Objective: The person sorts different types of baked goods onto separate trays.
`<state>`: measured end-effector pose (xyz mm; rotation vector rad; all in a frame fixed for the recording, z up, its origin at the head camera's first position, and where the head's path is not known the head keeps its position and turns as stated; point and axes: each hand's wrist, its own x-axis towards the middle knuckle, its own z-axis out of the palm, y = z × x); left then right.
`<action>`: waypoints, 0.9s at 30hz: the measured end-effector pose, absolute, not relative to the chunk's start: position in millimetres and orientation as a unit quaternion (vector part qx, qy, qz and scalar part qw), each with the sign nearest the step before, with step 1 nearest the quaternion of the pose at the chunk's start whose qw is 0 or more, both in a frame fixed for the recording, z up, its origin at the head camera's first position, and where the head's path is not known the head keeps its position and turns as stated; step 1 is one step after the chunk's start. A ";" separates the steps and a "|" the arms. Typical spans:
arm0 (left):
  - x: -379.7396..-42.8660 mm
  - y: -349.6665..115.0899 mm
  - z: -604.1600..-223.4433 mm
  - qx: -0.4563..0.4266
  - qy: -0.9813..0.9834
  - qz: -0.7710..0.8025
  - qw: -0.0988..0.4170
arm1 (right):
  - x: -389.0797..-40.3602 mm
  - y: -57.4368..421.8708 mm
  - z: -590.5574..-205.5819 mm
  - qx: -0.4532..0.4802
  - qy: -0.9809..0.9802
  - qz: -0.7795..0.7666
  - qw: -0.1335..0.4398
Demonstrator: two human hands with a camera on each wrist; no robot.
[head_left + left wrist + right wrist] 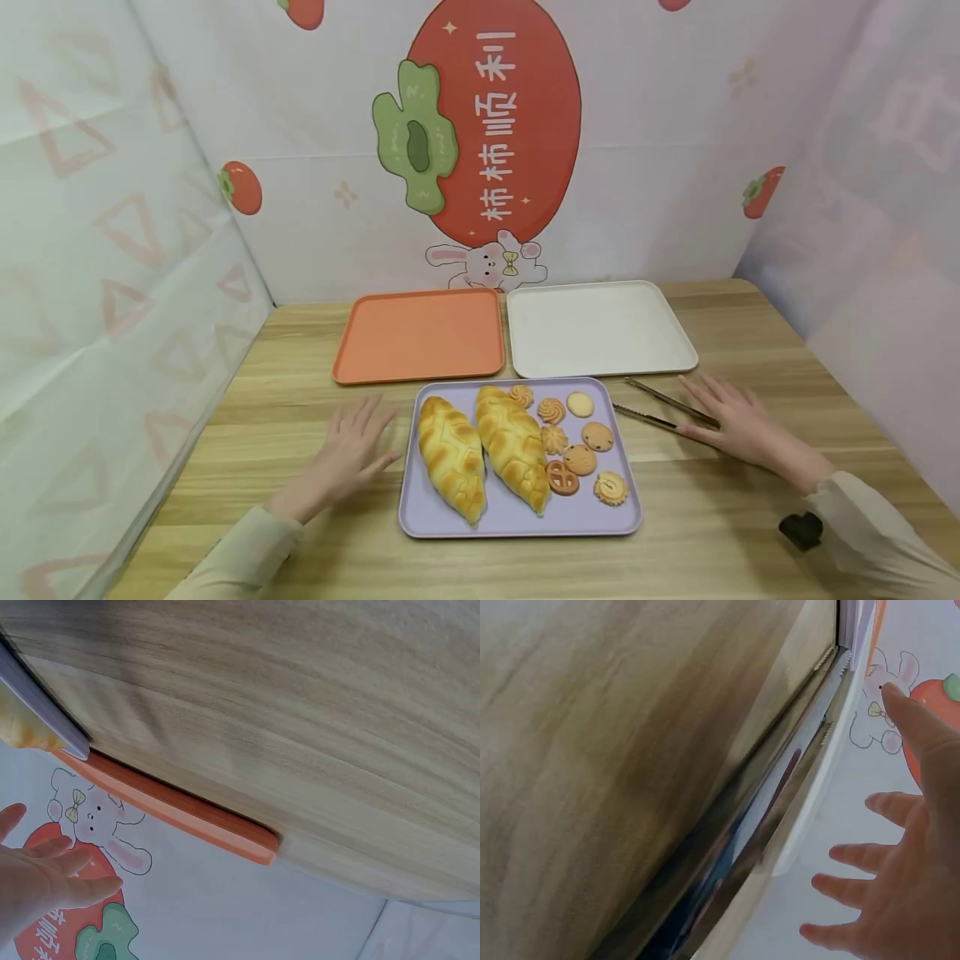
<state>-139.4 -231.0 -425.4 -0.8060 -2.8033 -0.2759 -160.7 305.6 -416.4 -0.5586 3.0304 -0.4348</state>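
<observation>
- Right hand (742, 421): fingers spread apart, thumb toward the lilac tray, clasped on nothing; palm over the table's right-hand part.
- Tongs (667, 401), dark metal: on the table, between the lilac tray's right edge and the right hand. Two arms apart, serrated ends toward the tray's upper right corner, one just below the white tray's front edge. Rear part runs beneath the right hand's fingers and is hidden there. The right wrist view shows the fingers apart from the tongs.
- Left hand (347, 457): fingers spread apart, clasped on nothing; just beside the lilac tray's left edge, thumb and forefinger nearest it.
- Lilac tray (517, 518): at the table's middle, between the hands, below the two other trays.
- Left loaf (452, 458), golden, tapered: along the lilac tray's left edge, the item nearest the left hand.
- Right loaf (513, 446), similar: just right of the first, leaning the same way.
- Biscuits, eight, in the lilac tray's right half: swirls, plain rounds, a flower shape; a pretzel biscuit (562, 477) by the right loaf's lower end, a ridged biscuit (611, 488) toward the lower right corner.
- Orange tray (420, 337): at the table's far edge, left.
- White tray (600, 329): at the far edge, right of the orange tray.
- Table (720, 517): wood-grained, far right corner rounded.
</observation>
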 end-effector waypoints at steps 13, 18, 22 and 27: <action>-137.7 -215.7 -430.9 -0.279 -0.934 -0.194 0.111 | -160.4 312.9 -422.4 -0.211 0.962 -0.176 -0.011; -136.9 -213.9 -431.2 -0.215 -0.929 -0.303 0.000 | -160.7 315.4 -427.9 -0.217 0.958 -0.186 -0.014; -138.0 -215.4 -433.3 -0.163 -0.903 -0.387 -0.086 | -161.2 316.1 -431.7 -0.211 0.958 -0.195 -0.003; -136.9 -213.9 -432.9 -0.142 -0.871 -0.453 -0.130 | -162.7 316.8 -432.7 -0.208 0.956 -0.206 0.005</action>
